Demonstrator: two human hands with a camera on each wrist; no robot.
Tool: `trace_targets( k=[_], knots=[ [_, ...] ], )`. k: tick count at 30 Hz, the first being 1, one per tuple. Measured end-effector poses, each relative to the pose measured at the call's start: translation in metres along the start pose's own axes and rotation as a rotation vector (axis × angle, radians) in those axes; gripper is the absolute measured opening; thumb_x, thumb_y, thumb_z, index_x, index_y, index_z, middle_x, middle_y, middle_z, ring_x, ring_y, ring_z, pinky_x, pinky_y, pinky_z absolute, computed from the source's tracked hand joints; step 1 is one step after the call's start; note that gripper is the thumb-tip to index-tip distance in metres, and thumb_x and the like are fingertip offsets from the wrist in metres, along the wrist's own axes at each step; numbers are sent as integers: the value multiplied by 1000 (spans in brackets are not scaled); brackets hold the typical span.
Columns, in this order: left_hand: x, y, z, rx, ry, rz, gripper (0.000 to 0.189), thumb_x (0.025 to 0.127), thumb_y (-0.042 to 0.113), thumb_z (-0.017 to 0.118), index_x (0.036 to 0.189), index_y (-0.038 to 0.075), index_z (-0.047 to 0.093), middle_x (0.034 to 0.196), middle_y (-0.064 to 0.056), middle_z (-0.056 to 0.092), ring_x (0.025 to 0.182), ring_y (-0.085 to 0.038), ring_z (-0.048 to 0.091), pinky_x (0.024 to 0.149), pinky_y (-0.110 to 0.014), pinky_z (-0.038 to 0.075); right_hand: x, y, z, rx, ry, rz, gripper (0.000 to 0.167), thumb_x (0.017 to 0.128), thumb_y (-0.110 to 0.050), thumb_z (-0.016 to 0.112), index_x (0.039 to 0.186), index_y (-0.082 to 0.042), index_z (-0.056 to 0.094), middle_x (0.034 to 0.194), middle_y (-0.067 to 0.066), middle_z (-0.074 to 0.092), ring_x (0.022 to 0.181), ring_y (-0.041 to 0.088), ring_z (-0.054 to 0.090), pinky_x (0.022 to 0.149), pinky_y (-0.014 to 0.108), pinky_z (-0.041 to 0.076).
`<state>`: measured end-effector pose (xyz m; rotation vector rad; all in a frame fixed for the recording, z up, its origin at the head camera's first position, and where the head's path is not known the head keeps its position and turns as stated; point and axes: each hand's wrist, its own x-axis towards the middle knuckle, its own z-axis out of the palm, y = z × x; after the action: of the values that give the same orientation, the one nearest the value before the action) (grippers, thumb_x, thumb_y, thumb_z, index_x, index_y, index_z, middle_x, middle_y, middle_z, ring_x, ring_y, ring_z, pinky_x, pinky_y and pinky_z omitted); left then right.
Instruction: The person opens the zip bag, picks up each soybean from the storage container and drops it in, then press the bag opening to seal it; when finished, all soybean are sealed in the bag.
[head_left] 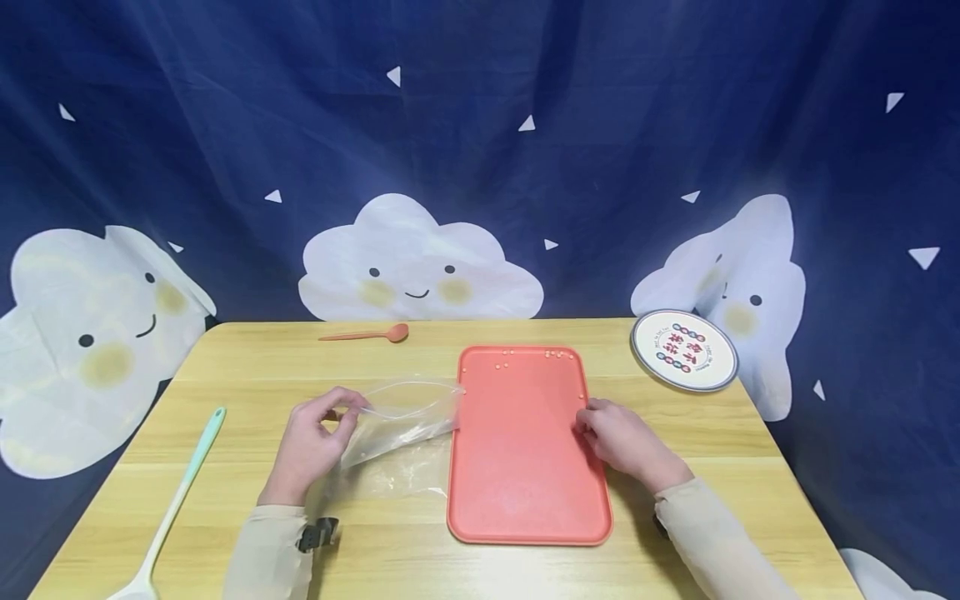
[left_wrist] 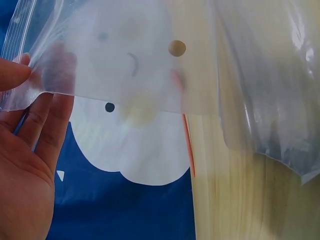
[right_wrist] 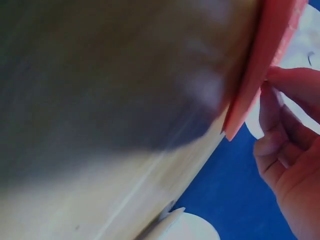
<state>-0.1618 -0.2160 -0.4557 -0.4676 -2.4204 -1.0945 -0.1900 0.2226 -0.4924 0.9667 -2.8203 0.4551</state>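
My left hand (head_left: 311,442) pinches the edge of a clear zip-lock bag (head_left: 408,400) between thumb and fingers. The bag's mouth gapes a little, and its far side overlaps the left rim of a coral-red tray (head_left: 517,467). In the left wrist view the thumb lies over the ridged zip strip (left_wrist: 20,30), with fingers behind the film. At the tray's right rim is my right hand (head_left: 622,437), its thumb and index fingertips together; I cannot tell whether something small is between them. Several tiny pale beads (head_left: 558,356) lie in the tray, mostly along its far end.
A red spoon (head_left: 367,335) lies at the table's far edge, left of the tray. An oval plate with printed characters (head_left: 685,350) sits at the far right corner. A long turner with a mint-green handle (head_left: 180,492) lies at the left. A blue cloud-patterned curtain (head_left: 480,150) hangs behind.
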Motion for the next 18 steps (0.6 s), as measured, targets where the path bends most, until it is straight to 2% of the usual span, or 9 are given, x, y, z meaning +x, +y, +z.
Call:
trace_targets(
  k=[5,11,18],
  knots=[
    [0,1,0,2,10,1,24,84,-7,67,89,16,71,90,8,71,83,-13,65,69,-23,50,10,-2,-9,198,18,65,12,82,-2,75,89,-11,72,88,-7,61,80,13,60,73,33,54],
    [0,2,1,-2,12,19,24,84,-7,66,90,15,71,90,4,72,82,-15,66,69,-25,51,23,-9,-16,428,113,107,12,83,-3,77,92,-10,73,90,-9,62,83,10,60,76,31,53],
    [1,2,2,-3,15,-5,25,85,-7,66,89,17,72,88,8,72,80,-12,65,69,-22,50,36,-19,-21,561,199,133,18,81,-2,77,92,-16,74,92,-9,64,87,11,62,82,32,52]
  ],
)
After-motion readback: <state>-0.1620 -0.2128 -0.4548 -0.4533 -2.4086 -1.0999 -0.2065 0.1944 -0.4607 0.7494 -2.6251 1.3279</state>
